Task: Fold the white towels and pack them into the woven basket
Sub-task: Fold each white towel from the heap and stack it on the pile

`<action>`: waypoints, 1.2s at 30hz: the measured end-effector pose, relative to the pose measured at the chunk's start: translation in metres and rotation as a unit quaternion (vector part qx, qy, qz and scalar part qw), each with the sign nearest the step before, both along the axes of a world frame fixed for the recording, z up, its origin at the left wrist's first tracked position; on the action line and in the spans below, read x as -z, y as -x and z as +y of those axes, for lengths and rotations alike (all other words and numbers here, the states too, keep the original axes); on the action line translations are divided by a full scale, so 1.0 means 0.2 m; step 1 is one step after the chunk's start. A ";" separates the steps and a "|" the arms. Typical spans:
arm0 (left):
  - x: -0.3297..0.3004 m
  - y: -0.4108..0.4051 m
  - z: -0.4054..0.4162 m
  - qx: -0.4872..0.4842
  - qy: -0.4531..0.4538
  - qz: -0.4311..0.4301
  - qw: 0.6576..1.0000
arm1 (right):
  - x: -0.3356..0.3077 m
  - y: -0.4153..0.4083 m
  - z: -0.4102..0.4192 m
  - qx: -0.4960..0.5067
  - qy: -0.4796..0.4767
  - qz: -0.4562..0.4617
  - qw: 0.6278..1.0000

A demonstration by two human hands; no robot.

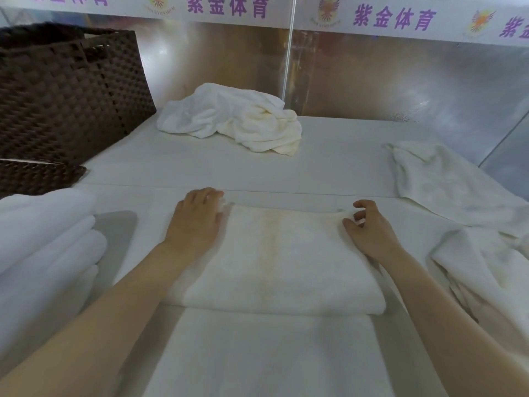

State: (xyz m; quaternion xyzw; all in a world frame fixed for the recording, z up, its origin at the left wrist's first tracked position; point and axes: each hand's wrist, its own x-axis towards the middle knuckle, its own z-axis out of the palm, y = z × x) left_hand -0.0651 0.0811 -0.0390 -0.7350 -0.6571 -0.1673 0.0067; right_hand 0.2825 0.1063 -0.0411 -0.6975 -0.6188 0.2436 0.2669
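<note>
Towels, folded, sat stacked [43,239] at far left below the woven basket [65,93], whose inside I couldn't see. My left hand [197,222] pressed flat on the half-folded towel [274,262] mid-tabletop [329,167]; my right hand's [372,227] fingers pinched its far corner.

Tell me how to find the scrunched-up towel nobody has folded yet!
Start at the dark brown woven basket in the table's far left corner. Just right of it, against the shiny back wall, sits the crumpled towel. It is the only one bunched into a lumpy heap; the others lie flat, draped or stacked.
</note>
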 end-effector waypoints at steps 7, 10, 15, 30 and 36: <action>0.10 -0.19 -0.17 0.064 0.163 0.011 0.984 | -0.01 -0.06 -0.12 -0.007 0.080 -0.071 0.994; 0.11 -0.19 -0.19 0.059 0.154 0.036 0.986 | -0.02 -0.07 -0.15 -0.018 0.099 -0.118 0.988; 0.02 -0.37 -0.23 0.022 0.158 0.114 0.981 | -0.11 -0.04 -0.11 -0.063 0.174 -0.173 0.967; 0.12 -1.18 -0.56 0.343 -0.051 0.108 0.932 | -0.13 -0.06 -0.03 -0.007 0.235 -0.014 0.972; 0.09 -1.18 -0.54 0.270 -0.051 0.099 0.956 | -0.11 -0.03 -0.10 -0.002 0.163 -0.082 0.983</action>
